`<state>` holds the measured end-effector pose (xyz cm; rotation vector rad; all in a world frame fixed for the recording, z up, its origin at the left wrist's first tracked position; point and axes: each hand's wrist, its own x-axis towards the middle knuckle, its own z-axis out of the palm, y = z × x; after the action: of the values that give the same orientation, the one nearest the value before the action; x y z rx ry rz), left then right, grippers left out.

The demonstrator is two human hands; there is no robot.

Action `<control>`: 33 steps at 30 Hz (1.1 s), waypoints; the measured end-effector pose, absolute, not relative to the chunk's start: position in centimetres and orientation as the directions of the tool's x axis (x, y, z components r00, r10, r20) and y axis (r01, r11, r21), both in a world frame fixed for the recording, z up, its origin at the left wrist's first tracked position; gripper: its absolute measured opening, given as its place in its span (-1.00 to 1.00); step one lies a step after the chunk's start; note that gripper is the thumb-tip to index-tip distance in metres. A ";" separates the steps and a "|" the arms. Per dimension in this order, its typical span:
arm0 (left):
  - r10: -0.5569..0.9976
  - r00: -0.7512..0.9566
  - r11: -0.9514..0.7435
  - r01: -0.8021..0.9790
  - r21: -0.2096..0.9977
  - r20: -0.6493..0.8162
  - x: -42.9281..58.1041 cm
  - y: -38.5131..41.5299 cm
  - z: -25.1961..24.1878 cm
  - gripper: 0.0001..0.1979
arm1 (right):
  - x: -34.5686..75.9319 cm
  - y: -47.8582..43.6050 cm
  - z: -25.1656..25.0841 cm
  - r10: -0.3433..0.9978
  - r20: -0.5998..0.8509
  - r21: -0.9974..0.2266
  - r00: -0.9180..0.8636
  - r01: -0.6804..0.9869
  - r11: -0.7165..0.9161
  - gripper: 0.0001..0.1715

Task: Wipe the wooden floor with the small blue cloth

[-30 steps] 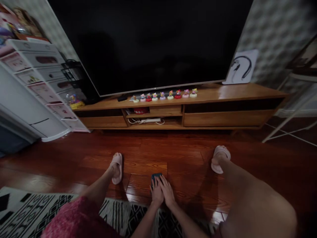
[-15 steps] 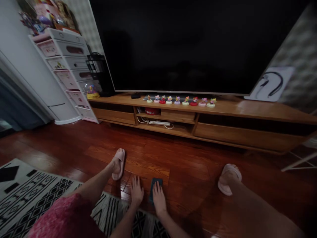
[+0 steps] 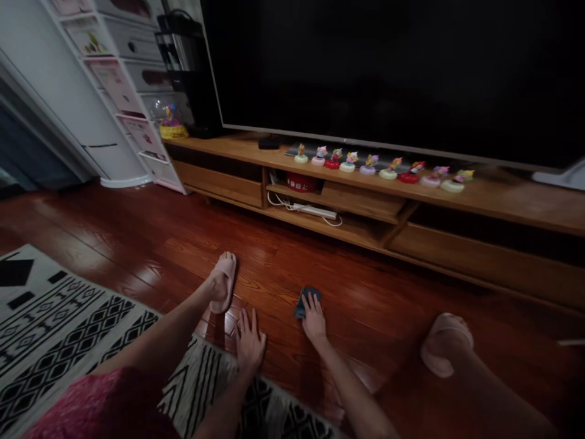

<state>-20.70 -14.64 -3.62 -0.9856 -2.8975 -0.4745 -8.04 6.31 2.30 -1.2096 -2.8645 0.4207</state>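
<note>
Fingers [image 3: 247, 318] of the left hand [image 3: 250, 341] are being spread flat on the glossy red-brown wooden floor [image 3: 137, 244], gripping nothing, beside the black-and-white patterned rug [image 3: 68, 329]. Just beyond, a small dark blue folded cloth [image 3: 303, 300] is being pressed to the floor under the right hand [image 3: 314, 320], whose fingers are being held together. Farther off, small colourful figurines [image 3: 379, 167] are being displayed along the low wooden TV stand [image 3: 503, 201].

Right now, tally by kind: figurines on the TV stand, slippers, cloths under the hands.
Figurines on the TV stand: 9
Pink slippers: 2
Dark cloth under the right hand: 1
Total: 12
</note>
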 end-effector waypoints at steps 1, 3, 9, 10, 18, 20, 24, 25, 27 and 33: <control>0.589 -0.797 0.749 0.601 0.280 0.134 -20.7 -14.6 -3.7 -0.19 | -8.4 7.1 2.2 0.709 -0.090 -0.242 -0.699 0.706 0.666 -0.06; 0.592 -0.797 0.749 0.599 0.283 0.120 -20.6 -14.4 -3.7 -0.20 | -9.1 7.8 1.5 0.707 -0.065 -0.235 -0.704 0.699 0.675 -0.11; 0.578 -0.810 0.762 0.580 0.287 0.101 -20.3 -14.2 -2.7 -0.18 | -9.9 9.3 -1.1 0.653 -0.010 -0.204 -0.757 0.641 0.740 -0.25; 0.576 -0.811 0.765 0.577 0.285 0.096 -20.2 -14.2 -2.5 -0.17 | -9.8 9.9 -1.3 0.634 0.000 -0.213 -0.774 0.619 0.756 -0.24; 0.509 -0.858 0.806 0.502 0.314 0.064 -19.5 -13.0 -1.9 -0.18 | -6.5 13.8 -1.1 0.511 0.014 -0.238 -0.860 0.493 0.837 0.07; 0.490 -0.869 0.815 0.482 0.322 0.061 -19.3 -12.7 -1.9 -0.18 | -4.7 13.5 -1.3 0.490 0.009 -0.246 -0.872 0.473 0.846 0.07; 0.470 -0.880 0.825 0.464 0.324 0.065 -19.1 -12.4 -2.1 -0.17 | -1.2 12.1 -2.2 0.464 0.085 -0.300 -0.882 0.421 0.856 0.06; 0.468 -0.881 0.826 0.462 0.322 0.066 -19.1 -12.4 -2.1 -0.17 | -0.8 11.9 -2.4 0.462 0.107 -0.303 -0.881 0.413 0.859 0.06; 0.467 -0.882 0.827 0.462 0.320 0.067 -19.2 -12.4 -2.2 -0.17 | -0.9 11.5 -2.6 0.470 0.136 -0.288 -0.872 0.419 0.861 0.05; 0.468 -0.879 0.823 0.472 0.316 0.092 -19.1 -12.4 -1.8 -0.19 | -7.1 11.5 -2.2 0.627 0.199 -0.270 -0.753 0.573 0.774 -0.05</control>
<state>-19.13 -12.42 -1.77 -0.7703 -2.9894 -0.5229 -7.11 11.47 -2.24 -0.9301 -2.6903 0.2784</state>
